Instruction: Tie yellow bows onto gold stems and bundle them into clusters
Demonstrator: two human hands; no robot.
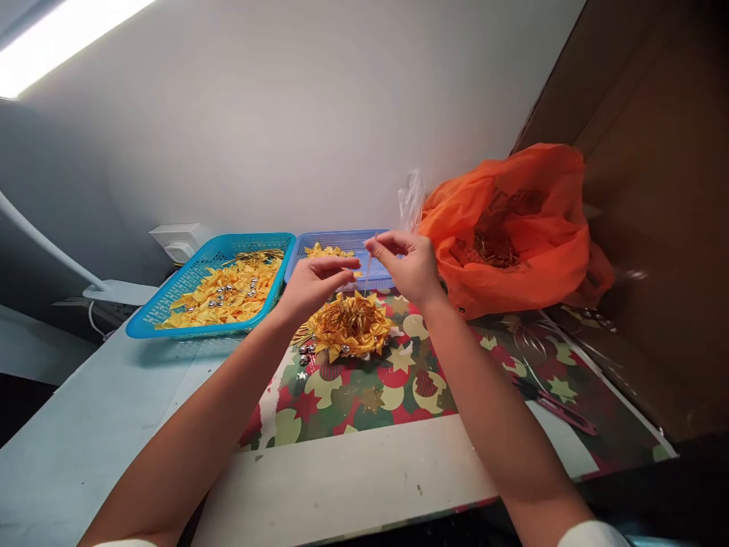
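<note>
A clump of yellow ribbon bows (347, 334) with gold wires and small silver bells lies on the patterned paper. My right hand (405, 262) is above its right side, thumb and forefinger pinched on a thin clear strand (367, 273) that runs down toward the bows. My left hand (322, 285) hovers over the clump's upper left, fingers bent toward the thumb. Whatever may be between its fingertips is too small to make out.
A teal basket (140, 315) of yellow bows and bells stands left, beside a purple-blue basket (373, 279). At right are an orange bag (547, 266) with gold wires and a dark-and-pink tool (563, 412). A white lamp base (122, 292) stands far left.
</note>
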